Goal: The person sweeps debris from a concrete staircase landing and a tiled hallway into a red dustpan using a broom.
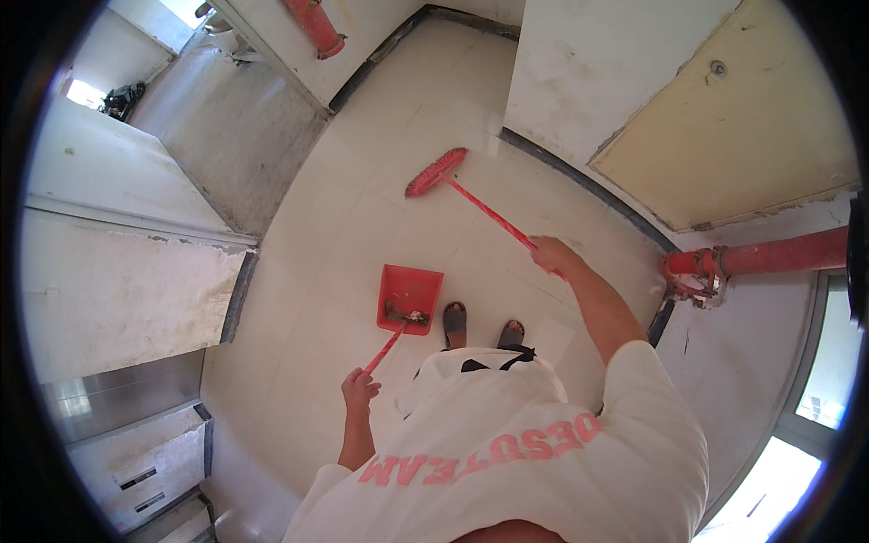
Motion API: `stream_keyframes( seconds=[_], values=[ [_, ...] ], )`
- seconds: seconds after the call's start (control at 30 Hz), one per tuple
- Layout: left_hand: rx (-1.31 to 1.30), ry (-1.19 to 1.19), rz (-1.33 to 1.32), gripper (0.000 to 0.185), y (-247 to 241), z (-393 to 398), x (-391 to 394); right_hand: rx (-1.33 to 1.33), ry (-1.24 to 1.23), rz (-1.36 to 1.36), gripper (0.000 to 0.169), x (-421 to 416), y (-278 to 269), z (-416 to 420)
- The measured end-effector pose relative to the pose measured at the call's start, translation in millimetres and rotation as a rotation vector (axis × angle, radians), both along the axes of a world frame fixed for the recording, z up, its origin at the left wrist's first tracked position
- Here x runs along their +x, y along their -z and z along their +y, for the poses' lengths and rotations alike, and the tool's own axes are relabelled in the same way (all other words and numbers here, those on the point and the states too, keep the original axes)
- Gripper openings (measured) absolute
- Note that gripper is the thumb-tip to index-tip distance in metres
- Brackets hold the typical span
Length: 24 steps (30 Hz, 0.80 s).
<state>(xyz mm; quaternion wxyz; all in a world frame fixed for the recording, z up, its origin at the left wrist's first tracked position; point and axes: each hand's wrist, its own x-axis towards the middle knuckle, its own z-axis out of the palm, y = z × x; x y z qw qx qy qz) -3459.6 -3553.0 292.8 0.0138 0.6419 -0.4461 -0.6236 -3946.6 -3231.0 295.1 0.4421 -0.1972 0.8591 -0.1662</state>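
Note:
My right hand (557, 256) is closed around the handle of a red broom (485, 207). The broom's red bristled head (436, 173) lies on the pale tiled floor (346, 210), up from my feet. Lower left, my left hand (360, 388) grips the short handle of a red dustpan (414, 288). The dustpan rests on the floor just left of my sandalled feet (455, 324), with dark debris and a small pale scrap (415, 316) near its handle side. Broom head and dustpan are apart. A small dark speck (456, 176) lies beside the broom head.
Black skirting (577, 173) edges the white walls. A red pipe (781, 252) meets the right wall beneath a beige panel (740, 129); another red pipe (316, 27) stands at the top. To the upper left, a doorway opens onto a grey floor (231, 129). Metal doors (129, 394) are at the left.

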Motion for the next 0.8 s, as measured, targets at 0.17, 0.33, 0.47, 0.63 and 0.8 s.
stream_keyframes(
  seconds=[0.17,0.33,0.47,0.63,0.8],
  values=[
    [-0.01,0.036,0.0,0.048,13.8,-1.0,-5.0,0.177,0.143,0.09,0.054,68.6,-10.8,170.4],
    [-0.02,0.184,-0.002,0.021,21.5,-23.3,-23.1,0.413,0.287,0.101,0.048,151.3,-104.9,265.3],
    [-0.044,0.314,-0.017,0.027,17.5,-34.9,-44.9,0.428,0.297,0.148,0.047,182.0,-131.0,301.6],
    [-0.047,0.395,-0.057,0.051,-2.4,-28.2,-82.6,0.265,0.227,0.315,0.05,172.5,-92.1,307.5],
    [-0.059,0.461,-0.048,0.057,-15.3,-14.4,-109.3,0.362,0.141,0.242,0.064,92.6,-46.4,217.6]
  ],
)
